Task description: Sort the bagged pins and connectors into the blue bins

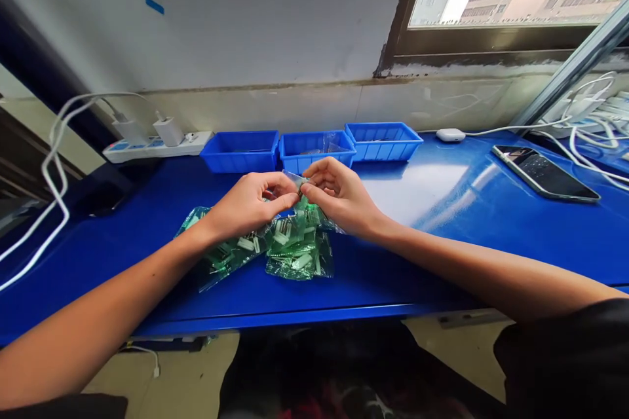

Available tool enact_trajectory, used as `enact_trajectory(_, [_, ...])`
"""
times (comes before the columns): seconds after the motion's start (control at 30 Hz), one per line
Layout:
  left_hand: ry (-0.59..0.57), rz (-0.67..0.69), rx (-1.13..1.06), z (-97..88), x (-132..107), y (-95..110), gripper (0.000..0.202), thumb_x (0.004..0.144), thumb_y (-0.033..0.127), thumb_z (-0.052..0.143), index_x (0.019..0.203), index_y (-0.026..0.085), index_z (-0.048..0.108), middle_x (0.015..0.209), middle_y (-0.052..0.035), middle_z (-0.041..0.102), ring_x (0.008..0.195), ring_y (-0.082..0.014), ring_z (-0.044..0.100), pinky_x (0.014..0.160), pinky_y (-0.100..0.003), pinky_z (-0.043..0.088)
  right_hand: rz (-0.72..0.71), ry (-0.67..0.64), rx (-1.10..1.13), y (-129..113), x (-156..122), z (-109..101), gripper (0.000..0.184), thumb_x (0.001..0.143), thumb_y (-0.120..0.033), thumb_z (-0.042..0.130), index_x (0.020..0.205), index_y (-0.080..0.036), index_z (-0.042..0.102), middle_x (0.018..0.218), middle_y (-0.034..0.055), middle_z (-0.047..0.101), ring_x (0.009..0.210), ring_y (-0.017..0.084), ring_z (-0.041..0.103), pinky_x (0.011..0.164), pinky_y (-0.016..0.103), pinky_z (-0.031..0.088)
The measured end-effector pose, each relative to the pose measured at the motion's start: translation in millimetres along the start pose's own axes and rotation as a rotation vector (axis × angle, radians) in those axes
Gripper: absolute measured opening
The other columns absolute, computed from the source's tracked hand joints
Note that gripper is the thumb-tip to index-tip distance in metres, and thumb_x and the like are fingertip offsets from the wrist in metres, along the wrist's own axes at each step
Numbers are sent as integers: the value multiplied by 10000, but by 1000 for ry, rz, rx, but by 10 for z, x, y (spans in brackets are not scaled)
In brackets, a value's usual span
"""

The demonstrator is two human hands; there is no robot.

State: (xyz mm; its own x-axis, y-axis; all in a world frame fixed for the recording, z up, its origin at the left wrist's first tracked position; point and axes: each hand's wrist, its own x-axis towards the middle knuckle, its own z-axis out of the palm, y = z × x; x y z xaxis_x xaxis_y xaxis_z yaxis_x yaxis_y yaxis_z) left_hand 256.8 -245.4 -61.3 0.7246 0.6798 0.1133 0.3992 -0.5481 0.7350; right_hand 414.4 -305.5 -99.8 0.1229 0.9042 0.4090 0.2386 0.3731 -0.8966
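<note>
My left hand (255, 201) and my right hand (340, 195) meet above the table, thumbs and fingertips pinched close together. Between them is a small clear plastic bag (293, 177), mostly covered by the fingers; its contents cannot be made out. Just below lies a pile of greenish see-through plastic packets (299, 252), with small white pieces and thin metal-looking parts inside. More such packets (223, 260) spread out to the left, partly beneath my left hand and forearm.
Three blue bins stand along the wall: a left bin (240, 161), a middle bin (322, 161) holding clear bags, and a right bin (386, 152). A power strip (122, 152) with chargers sits at left. Rightward lie a white earphone case (450, 135), a phone (545, 173) and white cables (584, 156).
</note>
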Motion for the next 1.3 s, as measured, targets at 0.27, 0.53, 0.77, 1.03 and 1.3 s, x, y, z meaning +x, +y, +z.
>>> enact_trajectory(0.27, [-8,10,-5,16,16,-12,247,761,377,541,783,152,639,702,-6,602,613,-115,521,576,-232,447,23,-35,62,-2,24,-25,57,732,-199,577,753,-171,532,678,-7,589,609,100,569,557,247,456])
enact_trajectory(0.53, [-22,-9,-48,21,-9,-1,211,785,339,536,736,148,612,609,21,528,474,-64,405,458,-186,365,24,-97,36,2,19,-39,100,721,-245,595,712,-156,552,620,-27,558,543,77,506,494,223,393])
enact_trajectory(0.77, [-84,-7,-43,14,8,-27,215,781,352,562,798,148,629,608,35,508,467,-58,374,439,-183,328,27,-49,-85,-12,27,-51,121,761,-255,546,683,-164,530,594,-22,536,531,81,473,485,230,359])
enact_trajectory(1.03, [-120,-22,-59,23,18,-70,170,734,311,577,727,141,584,583,39,487,490,-67,396,446,-186,318,-6,-76,-103,20,23,-37,113,779,-263,518,721,-166,518,645,-16,551,566,83,484,521,232,381])
enact_trajectory(1.3, [-48,9,-83,12,43,-106,206,721,350,605,756,146,607,703,-5,599,623,-108,521,559,-218,413,-30,-74,-179,-50,31,-93,108,754,-227,526,683,-154,563,606,-20,555,547,78,469,507,226,361])
